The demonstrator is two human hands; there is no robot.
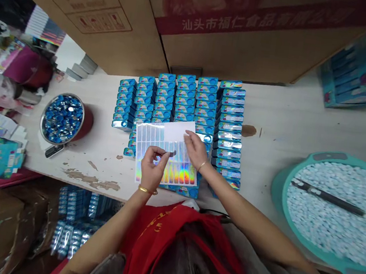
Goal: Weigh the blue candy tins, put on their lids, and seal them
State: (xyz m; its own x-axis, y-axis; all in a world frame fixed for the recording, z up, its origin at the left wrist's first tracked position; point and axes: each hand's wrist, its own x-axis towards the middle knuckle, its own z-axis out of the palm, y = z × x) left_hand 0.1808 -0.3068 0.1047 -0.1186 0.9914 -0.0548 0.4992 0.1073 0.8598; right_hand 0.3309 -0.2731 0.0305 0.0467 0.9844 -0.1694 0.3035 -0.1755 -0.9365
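A sheet of shiny holographic stickers (151,135) lies over the rows of small blue boxes (186,93), its top right part bare white backing. My left hand (154,167) is above the sheet's lower middle, thumb and forefinger pinching a small narrow sticker (172,153) that looks grey from here. At the sheet's right edge, my right hand (196,150) rests with its fingers stretched out and nothing gripped in them. The boxes stand packed in several columns behind and beside the sheet; those under it are hidden.
To the left stands a metal pot (84,117) of blue caps. A green tub (279,185) on the right holds many pale blue-white pieces and a dark bar (333,199). Large cartons (240,61) wall off the back. More blue boxes (72,230) sit below the table's left front.
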